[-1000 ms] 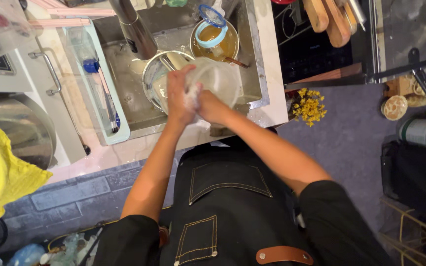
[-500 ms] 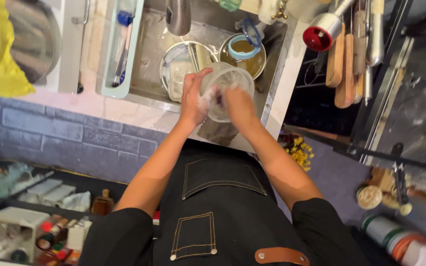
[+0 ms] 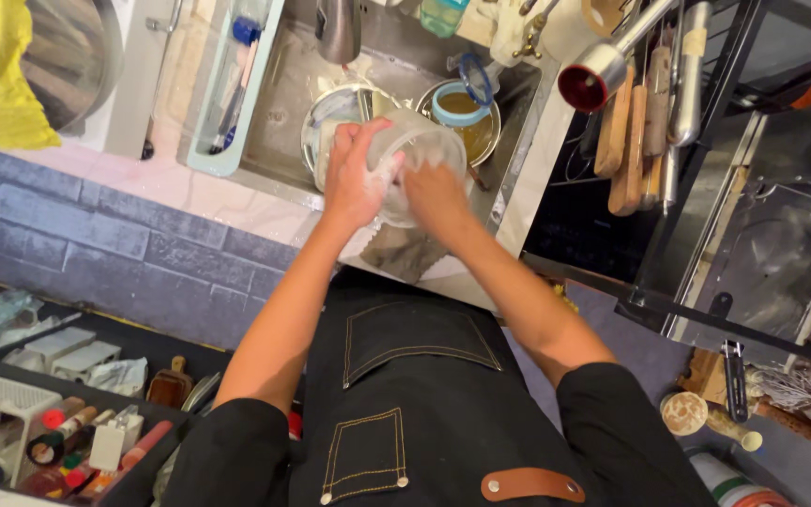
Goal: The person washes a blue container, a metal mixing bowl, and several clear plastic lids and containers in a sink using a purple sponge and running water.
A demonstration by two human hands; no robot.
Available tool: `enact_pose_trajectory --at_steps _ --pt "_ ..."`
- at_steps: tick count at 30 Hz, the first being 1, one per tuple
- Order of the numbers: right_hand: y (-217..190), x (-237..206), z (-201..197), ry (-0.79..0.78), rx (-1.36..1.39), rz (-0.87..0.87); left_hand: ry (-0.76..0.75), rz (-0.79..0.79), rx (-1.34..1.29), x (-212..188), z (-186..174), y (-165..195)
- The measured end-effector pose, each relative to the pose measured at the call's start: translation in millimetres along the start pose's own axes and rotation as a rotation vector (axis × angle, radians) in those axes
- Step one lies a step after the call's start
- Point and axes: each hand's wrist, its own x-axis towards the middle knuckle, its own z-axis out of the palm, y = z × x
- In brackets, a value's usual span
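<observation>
1. The left hand (image 3: 354, 183) is wrapped around the side of a clear plastic container (image 3: 420, 160), fingers curled over its wall, gripping it tight above the sink (image 3: 283, 94).
2. The right hand (image 3: 434, 192) presses against the container from the other side, its fingers working at the inside or the rim; whether it holds a sponge or cloth I cannot tell, as suds blur that spot.
3. The container sits between the two hands, tilted, its mouth turned towards the right hand.
4. Just beyond the grip lie a metal bowl (image 3: 330, 113) and a pot of brownish liquid (image 3: 466, 113) with a blue strainer (image 3: 476, 80) resting on it.
5. To scrub well, I judge the left hand should stay firm, since wet plastic slips, and turn the container bit by bit so the right hand reaches every part of the wall.
6. Keeping the work over the sink would let the drips fall in, not onto the counter (image 3: 199, 192) nearer the body.
</observation>
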Motion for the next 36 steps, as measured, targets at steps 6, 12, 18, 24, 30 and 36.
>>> enact_pose_trajectory --at_steps 6,12,18,24,30,36 --pt "-22.2 19.5 4.1 0.295 0.928 0.326 -0.065 0.031 -0.181 12.0 2.7 -2.7" --pt "-30.1 42.3 -32.0 0.015 0.062 0.33 -0.085 0.137 -0.116 37.6 -20.8 -26.0" --pt "-37.4 56.8 -21.5 0.014 0.094 0.398 -0.112 0.18 -0.118 50.6 -29.3 -43.7" --pt "-45.4 78.9 29.9 0.608 0.781 0.518 -0.128 0.253 -0.304 63.0 -30.8 -56.6" --pt "-29.2 59.2 34.1 -0.194 0.187 0.443 -0.314 0.172 -0.079 85.3 -38.0 -65.7" --pt "-5.1 41.2 35.0 0.22 -0.089 0.548 -0.518 0.198 0.108 111.3 -24.8 -52.2"
